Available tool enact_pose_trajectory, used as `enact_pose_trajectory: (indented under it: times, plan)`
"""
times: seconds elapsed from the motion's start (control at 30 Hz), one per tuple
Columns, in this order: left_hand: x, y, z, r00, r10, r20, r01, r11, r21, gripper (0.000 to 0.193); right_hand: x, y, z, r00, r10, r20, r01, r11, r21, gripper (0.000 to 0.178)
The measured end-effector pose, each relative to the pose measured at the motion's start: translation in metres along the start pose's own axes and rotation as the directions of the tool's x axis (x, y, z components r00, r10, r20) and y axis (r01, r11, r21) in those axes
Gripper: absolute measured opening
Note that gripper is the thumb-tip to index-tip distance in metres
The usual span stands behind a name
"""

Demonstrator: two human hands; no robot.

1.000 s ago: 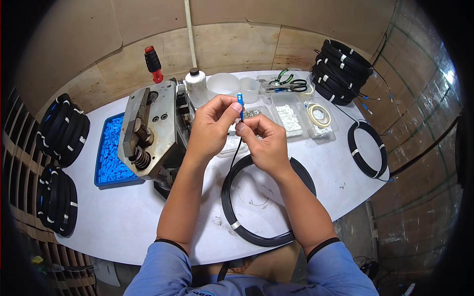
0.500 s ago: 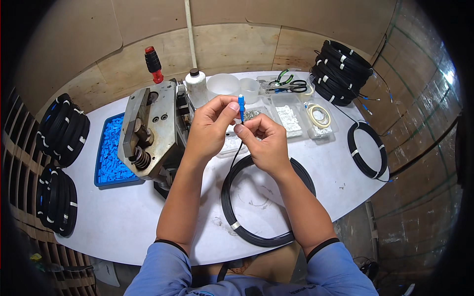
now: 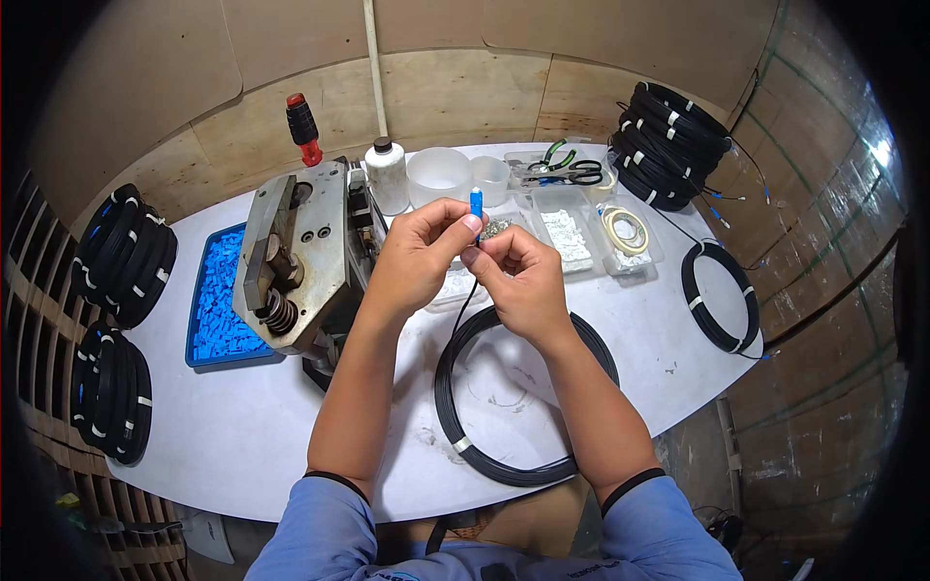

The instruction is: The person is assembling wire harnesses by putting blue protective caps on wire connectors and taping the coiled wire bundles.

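Between my hands a blue fibre-optic connector (image 3: pixel 476 202) with a white tip stands upright on the end of a black cable (image 3: pixel 465 302). My left hand (image 3: pixel 429 254) pinches the connector's body between thumb and fingers. Just below it, my right hand (image 3: pixel 523 278) pinches the connector's lower end where the cable enters, its fingers curled. Downward from there the cable runs to a black cable coil (image 3: pixel 449 407), bound with white ties, which lies on the white table under my right forearm.
Left of my hands stands a metal press (image 3: pixel 315 261) beside a blue tray (image 3: pixel 232 362) of small blue parts. Behind are a white bottle (image 3: pixel 387 176), clear bowls (image 3: pixel 438 174), parts boxes (image 3: pixel 564 232) and pliers (image 3: pixel 557 155). Cable coils (image 3: pixel 668 145) lie at both sides.
My left thumb and fingers have shifted slightly downward and right along the connector, covering its lower part. My right hand has hardly moved.
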State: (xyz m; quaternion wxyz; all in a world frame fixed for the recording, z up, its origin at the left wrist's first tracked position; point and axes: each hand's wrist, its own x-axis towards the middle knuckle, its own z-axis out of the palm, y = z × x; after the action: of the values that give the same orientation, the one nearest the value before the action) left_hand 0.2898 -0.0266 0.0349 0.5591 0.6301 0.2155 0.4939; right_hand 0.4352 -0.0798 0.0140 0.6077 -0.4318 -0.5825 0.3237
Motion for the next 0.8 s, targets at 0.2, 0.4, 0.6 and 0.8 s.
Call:
enact_pose_trajectory:
  times: [0.2,0.4,0.6,0.8]
  plan:
    - [0.0,0.004,-0.002,0.998,0.059,0.003,-0.059,0.998,-0.022,0.019,-0.001,-0.001,0.004,0.999,-0.04,0.019,0.039,0.996,0.081,0.01]
    - [-0.002,0.003,0.003,0.995,0.092,-0.042,-0.091,0.996,0.015,0.019,-0.001,0.0,0.0,0.996,-0.079,0.039,0.079,0.997,0.017,0.008]
    - [-0.002,0.001,0.008,0.994,0.076,-0.077,-0.071,0.995,0.065,0.019,0.0,0.001,-0.001,0.994,-0.097,0.048,0.096,0.995,0.018,0.007]
    - [0.0,0.001,0.005,0.995,0.102,0.0,-0.101,0.989,0.104,0.021,0.001,0.0,-0.001,0.995,-0.095,0.034,0.094,0.995,0.028,0.008]
